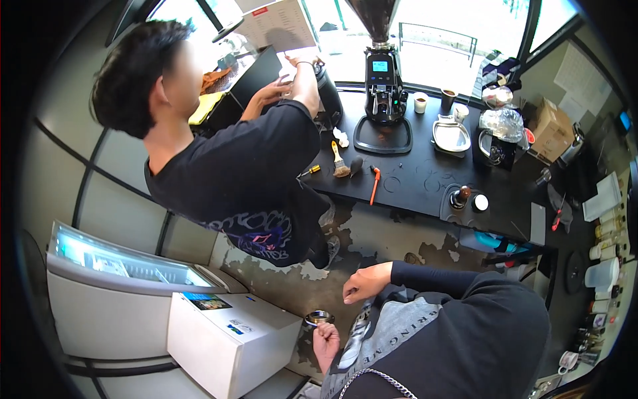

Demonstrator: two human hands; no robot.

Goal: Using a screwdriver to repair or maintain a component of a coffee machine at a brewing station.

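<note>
My left hand (326,342) is low in the middle of the view, its fingers curled into a fist. Just above the fist sits a round metal-rimmed portafilter (319,317); its handle is hidden in the fingers. In front of my chest, my right hand (367,282) hangs loosely curled, with nothing showing in it. Across from me a person in a black T-shirt (246,163) leans over the counter (412,176). That person's hands (279,86) are at a black machine (325,90) by the window.
A coffee grinder (383,86) stands on the counter above a black tray (383,136). Nearby lie a brush (339,163), an orange-handled tool (375,185), a tamper (459,196) and a metal pan (451,135). To my left are a white box (232,332) and a glass-topped freezer (113,292).
</note>
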